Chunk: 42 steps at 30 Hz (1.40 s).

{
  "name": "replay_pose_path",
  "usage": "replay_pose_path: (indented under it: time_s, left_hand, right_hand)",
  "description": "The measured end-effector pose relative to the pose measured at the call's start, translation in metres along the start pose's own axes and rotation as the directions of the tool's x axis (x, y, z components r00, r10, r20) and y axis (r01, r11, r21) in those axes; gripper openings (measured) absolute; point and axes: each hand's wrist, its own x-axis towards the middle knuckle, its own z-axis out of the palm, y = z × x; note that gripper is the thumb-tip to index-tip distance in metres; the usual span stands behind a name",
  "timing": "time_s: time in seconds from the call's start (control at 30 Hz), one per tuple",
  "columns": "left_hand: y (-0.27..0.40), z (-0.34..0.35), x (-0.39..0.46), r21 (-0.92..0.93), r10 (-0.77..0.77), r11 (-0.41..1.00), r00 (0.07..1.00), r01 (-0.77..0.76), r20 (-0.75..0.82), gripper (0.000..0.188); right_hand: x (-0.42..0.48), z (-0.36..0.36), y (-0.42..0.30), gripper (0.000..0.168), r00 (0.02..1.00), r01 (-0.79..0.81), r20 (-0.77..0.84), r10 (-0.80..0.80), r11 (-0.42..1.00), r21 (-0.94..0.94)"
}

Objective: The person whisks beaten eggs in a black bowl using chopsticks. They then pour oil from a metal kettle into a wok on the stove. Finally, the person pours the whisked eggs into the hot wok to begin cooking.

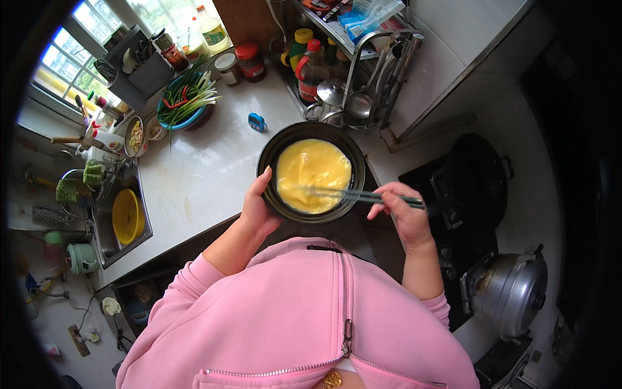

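My left hand (257,206) grips the lower left rim of a dark bowl (266,150), thumb over the edge and fingers hidden beneath. Inside the bowl is a yellow liquid (311,163) that looks like beaten egg, with a rippled surface. A pair of dark green chopsticks (367,195) is pinched near the top in my right hand (401,211). Their tips dip into the liquid and are blurred by motion. The bowl is held up in front of my body, close to the counter's front edge.
A blue digital timer (256,122) lies on the white counter (194,167). Behind it stands a blue basin (182,124) of spring onions and red chillies. At left, a yellow basin (128,216) sits in the sink (109,250). A black wok (476,182) and an aluminium pot (510,291) are at right.
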Motion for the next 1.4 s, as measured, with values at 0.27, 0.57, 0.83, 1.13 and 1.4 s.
replay_pose_path:
  time_s: [0.27, 0.57, 0.83, 1.13, 1.4]
  left_hand:
    - [-0.002, 0.000, 0.000, -0.009, -0.001, 1.000, 1.000, 0.001, -0.006, 0.052]
    - [-0.002, 0.002, -0.003, 0.001, 0.006, 1.000, 1.000, -0.006, -0.004, 0.052]
    - [-0.002, -0.004, -0.003, 0.008, -0.001, 1.000, 1.000, 0.001, 0.007, 0.051]
    - [-0.006, -0.002, -0.002, -0.009, -0.032, 0.999, 0.999, 0.032, 0.034, 0.048]
    - [-0.006, -0.003, 0.000, -0.005, -0.040, 0.999, 0.999, 0.040, 0.034, 0.048]
  right_hand:
    - [-0.002, -0.002, -0.002, 0.017, 0.996, 0.021, -0.084, -0.020, 1.000, 0.011]
    - [0.000, 0.006, 0.017, 0.019, 0.978, 0.065, -0.203, -0.053, 0.996, 0.054]
    - [-0.004, 0.007, 0.016, 0.019, 0.997, 0.051, -0.055, -0.049, 0.999, 0.020]
    - [-0.003, 0.021, 0.011, 0.016, 0.994, 0.106, 0.008, -0.107, 0.994, 0.020]
    - [-0.009, 0.027, 0.002, 0.015, 0.987, 0.153, -0.046, -0.156, 0.987, -0.057]
